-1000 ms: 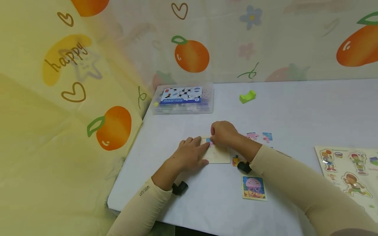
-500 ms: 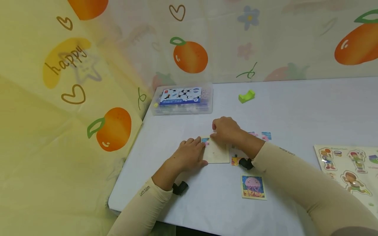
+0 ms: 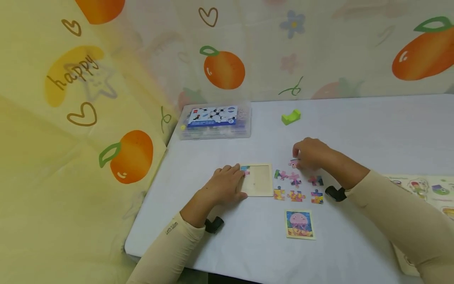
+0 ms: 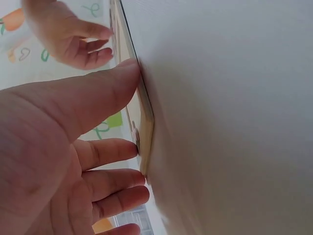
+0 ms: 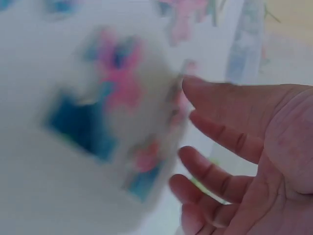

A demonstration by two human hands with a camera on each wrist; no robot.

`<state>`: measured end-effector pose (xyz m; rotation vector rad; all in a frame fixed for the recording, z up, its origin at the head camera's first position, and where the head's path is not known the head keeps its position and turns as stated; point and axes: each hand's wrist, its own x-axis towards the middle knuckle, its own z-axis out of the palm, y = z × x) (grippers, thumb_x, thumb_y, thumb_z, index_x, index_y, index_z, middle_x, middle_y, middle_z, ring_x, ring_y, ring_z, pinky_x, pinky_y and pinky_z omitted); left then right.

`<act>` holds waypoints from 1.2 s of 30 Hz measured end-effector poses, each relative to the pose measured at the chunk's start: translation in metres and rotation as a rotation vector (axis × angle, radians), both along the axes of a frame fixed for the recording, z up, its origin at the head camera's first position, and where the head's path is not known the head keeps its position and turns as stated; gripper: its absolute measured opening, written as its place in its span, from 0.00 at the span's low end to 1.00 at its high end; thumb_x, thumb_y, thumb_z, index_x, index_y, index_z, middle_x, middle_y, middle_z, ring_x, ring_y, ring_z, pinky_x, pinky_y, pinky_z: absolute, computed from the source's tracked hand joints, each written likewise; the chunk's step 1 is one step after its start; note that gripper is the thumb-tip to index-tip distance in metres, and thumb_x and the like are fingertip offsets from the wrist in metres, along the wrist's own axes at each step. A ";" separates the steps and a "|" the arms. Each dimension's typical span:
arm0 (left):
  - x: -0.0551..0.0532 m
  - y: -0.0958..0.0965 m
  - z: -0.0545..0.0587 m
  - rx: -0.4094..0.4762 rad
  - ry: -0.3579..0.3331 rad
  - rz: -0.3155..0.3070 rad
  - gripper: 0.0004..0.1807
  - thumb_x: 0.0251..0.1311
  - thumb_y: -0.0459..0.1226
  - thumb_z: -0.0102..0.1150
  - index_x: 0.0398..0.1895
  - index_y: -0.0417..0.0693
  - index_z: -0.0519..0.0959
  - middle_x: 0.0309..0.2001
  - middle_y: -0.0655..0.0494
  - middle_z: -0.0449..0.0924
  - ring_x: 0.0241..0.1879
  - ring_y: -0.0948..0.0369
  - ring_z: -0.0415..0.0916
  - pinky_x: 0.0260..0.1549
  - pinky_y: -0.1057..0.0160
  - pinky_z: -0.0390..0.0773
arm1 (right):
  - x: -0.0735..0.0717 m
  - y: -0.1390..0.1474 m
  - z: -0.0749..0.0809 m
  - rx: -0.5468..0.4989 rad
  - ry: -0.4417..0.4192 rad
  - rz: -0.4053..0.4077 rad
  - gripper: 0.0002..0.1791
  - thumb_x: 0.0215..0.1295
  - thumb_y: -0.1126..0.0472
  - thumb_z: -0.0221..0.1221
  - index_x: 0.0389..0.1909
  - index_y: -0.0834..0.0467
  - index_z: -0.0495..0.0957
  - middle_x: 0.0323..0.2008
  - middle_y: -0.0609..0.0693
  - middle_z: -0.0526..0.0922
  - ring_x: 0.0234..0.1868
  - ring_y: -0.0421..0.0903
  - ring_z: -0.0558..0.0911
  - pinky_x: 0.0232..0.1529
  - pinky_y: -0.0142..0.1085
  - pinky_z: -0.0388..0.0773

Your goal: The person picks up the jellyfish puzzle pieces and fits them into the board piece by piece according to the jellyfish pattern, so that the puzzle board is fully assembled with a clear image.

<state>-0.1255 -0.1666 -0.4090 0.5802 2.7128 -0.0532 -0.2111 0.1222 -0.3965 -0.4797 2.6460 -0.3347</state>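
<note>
My left hand (image 3: 224,184) rests at the left side of a shallow wooden puzzle tray (image 3: 261,182). Its fingers and thumb (image 4: 110,93) lie along the tray's edges, fairly straight. One blue-and-pink jigsaw piece (image 3: 245,169) sits in the tray's upper left corner. Over the loose pieces right of the tray, my right hand (image 3: 313,154) reaches down with thumb and fingers apart. Its fingertips are right at a pink jigsaw piece (image 3: 293,163); the blurred right wrist view shows that piece just beyond them. Several other jigsaw pieces (image 3: 297,196) lie in loose rows below.
A jellyfish picture card (image 3: 299,224) lies nearer the front. A clear plastic box (image 3: 214,122) with a molecule-model label stands at the back left, and a lime-green block (image 3: 291,117) right of it. A board with cartoon figures (image 3: 440,189) is partly under the right forearm.
My right hand has moved from the tray's upper left part to the loose pieces at the right, leaving a piece in the tray's corner. The left hand stays at the tray.
</note>
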 end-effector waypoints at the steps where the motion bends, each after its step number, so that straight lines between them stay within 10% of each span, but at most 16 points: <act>1: 0.000 0.000 0.000 0.004 0.000 -0.001 0.43 0.65 0.59 0.62 0.77 0.50 0.63 0.79 0.49 0.58 0.76 0.49 0.59 0.72 0.45 0.62 | 0.000 0.002 -0.003 -0.004 0.020 0.020 0.15 0.64 0.58 0.69 0.48 0.57 0.81 0.52 0.63 0.79 0.49 0.58 0.76 0.48 0.51 0.78; 18: -0.003 0.001 0.000 0.008 0.024 -0.067 0.39 0.69 0.58 0.57 0.80 0.59 0.61 0.81 0.57 0.54 0.74 0.51 0.60 0.68 0.46 0.64 | -0.001 -0.010 0.000 -0.230 0.055 0.025 0.06 0.65 0.63 0.68 0.34 0.57 0.79 0.32 0.51 0.78 0.38 0.50 0.75 0.39 0.40 0.74; 26: -0.005 0.004 0.002 0.011 0.019 -0.050 0.40 0.66 0.59 0.60 0.78 0.58 0.64 0.78 0.59 0.61 0.72 0.54 0.62 0.67 0.47 0.65 | -0.004 -0.060 -0.005 -0.452 -0.192 -0.064 0.05 0.65 0.61 0.68 0.39 0.57 0.85 0.32 0.50 0.83 0.35 0.46 0.78 0.37 0.34 0.76; 36: -0.009 0.006 0.003 -0.008 0.001 -0.042 0.45 0.63 0.60 0.63 0.81 0.60 0.59 0.78 0.62 0.62 0.70 0.55 0.64 0.66 0.48 0.66 | -0.003 -0.088 -0.015 -0.388 -0.171 -0.051 0.06 0.64 0.59 0.69 0.37 0.58 0.88 0.31 0.48 0.86 0.32 0.44 0.81 0.35 0.32 0.78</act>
